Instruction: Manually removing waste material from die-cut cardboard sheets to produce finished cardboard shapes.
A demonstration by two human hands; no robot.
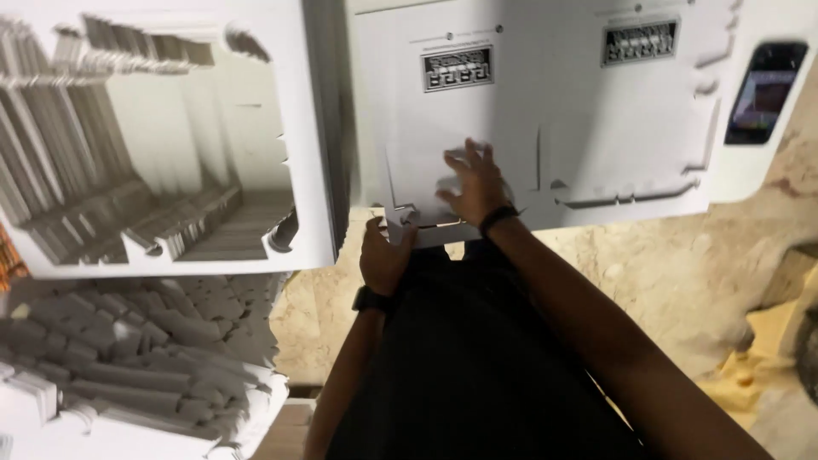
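Note:
A large white die-cut sheet (pixel 477 111) lies flat in front of me, with a cut-out panel (pixel 417 192) at its near edge. My right hand (pixel 470 181) rests flat on that panel, fingers spread; a dark band sits on its wrist. My left hand (pixel 385 254) grips the near edge of the panel from below, thumb on top, and wears a dark watch. A second white sheet (pixel 630 111) lies just to the right, with slots cut in it.
A tall stack of white frames (pixel 315 128) with a hollow middle stands at left. Below it lies a heap of white offcut pieces (pixel 128 349). A phone (pixel 765 92) rests at top right. The floor (pixel 682 281) is beige stone.

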